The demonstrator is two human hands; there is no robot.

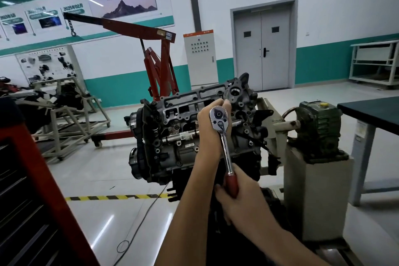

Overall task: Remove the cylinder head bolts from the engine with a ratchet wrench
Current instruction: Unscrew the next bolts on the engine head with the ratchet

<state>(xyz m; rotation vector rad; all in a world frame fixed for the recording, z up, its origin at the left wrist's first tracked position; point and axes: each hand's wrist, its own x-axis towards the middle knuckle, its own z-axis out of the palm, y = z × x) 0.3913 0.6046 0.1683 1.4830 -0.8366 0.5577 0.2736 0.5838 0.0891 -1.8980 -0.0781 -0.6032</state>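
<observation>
Gripping the dark red handle of the chrome ratchet wrench [222, 134], the right hand [239, 198] has its fingers wrapped round the grip, low and close to the body. The left hand [207, 129] sits higher, cupped behind the wrench's round head with fingertips curled over its top edge, steadying it against the grey cast-metal engine [172, 131]. The cylinder head bolt being worked is hidden behind that hand and the wrench head, so I cannot tell whether the socket is seated. The engine is tilted on its stand, beside a green gearbox [317, 127], with its open top face turned toward the viewer. I judge this to be the loosening step on one bolt toward the right end of the head. The next move probably calls for a firm sweep of the handle, with the left hand holding the head square so the socket does not slip. Beyond stands a red engine hoist [159, 58].
</observation>
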